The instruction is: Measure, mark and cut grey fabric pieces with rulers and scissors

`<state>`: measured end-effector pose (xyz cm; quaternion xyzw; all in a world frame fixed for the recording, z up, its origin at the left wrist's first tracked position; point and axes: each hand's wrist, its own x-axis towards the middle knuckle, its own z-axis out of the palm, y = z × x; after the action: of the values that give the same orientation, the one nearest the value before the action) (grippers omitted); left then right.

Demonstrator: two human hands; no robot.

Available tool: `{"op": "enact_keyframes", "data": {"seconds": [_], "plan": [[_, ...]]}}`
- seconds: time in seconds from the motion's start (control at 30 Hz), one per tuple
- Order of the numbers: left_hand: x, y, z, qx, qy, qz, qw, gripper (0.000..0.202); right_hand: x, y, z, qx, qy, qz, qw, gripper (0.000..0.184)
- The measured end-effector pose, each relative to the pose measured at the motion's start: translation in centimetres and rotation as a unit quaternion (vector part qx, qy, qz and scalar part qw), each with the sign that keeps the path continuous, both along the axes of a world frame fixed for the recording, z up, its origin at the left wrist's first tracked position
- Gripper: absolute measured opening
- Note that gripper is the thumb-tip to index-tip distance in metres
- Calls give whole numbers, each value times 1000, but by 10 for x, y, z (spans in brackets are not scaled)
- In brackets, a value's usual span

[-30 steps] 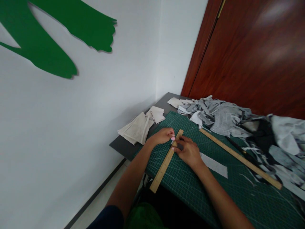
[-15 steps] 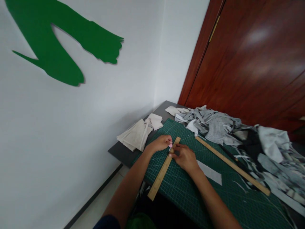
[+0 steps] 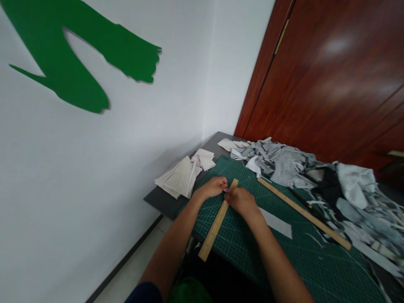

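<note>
A wooden ruler point(image 3: 214, 231) lies slanted on the green cutting mat point(image 3: 233, 248), its near end jutting past the mat's front edge. Beside its far part, my left hand point(image 3: 215, 187) is closed in a pinch on a small pink piece point(image 3: 226, 190), mostly covered by the fingers. My right hand point(image 3: 243, 202) is over the ruler with its fingers drawn together close to the left fingertips. Whatever sits between the right fingers is hidden. A pale fabric strip point(image 3: 276, 223) lies flat just right of my right wrist.
Cream fabric pieces point(image 3: 178, 176) are stacked at the left on the dark table point(image 3: 158, 202). A second wooden ruler point(image 3: 306, 214) lies to the right, alongside a heap of grey, white and black fabric scraps point(image 3: 290, 164). A white wall and a wooden door point(image 3: 341, 84) stand behind.
My right hand's fingers, earlier spread on the ruler, have drawn together and moved in toward the left fingertips. Less of the pink piece shows. The view has shifted slightly.
</note>
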<state>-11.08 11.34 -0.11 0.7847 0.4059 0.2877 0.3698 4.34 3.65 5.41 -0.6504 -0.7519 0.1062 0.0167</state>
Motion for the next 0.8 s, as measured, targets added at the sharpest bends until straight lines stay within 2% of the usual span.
{"op": "enact_keyframes", "data": {"seconds": [0.27, 0.57, 0.63, 0.8], "plan": [[2, 2, -2, -10, -23, -2, 1000, 14, -9, 4, 11, -20, -24, -30, 999, 23], [4, 9, -9, 1, -62, 91, 994, 10, -7, 3, 9, -31, -35, -30, 998, 21], [4, 10, -11, -4, -65, 105, 992, 4, -6, 3, 8, -33, -35, -31, 998, 21], [5, 11, -13, -2, -57, 134, 989, 6, -5, 2, 8, -32, -33, -30, 998, 23]]}}
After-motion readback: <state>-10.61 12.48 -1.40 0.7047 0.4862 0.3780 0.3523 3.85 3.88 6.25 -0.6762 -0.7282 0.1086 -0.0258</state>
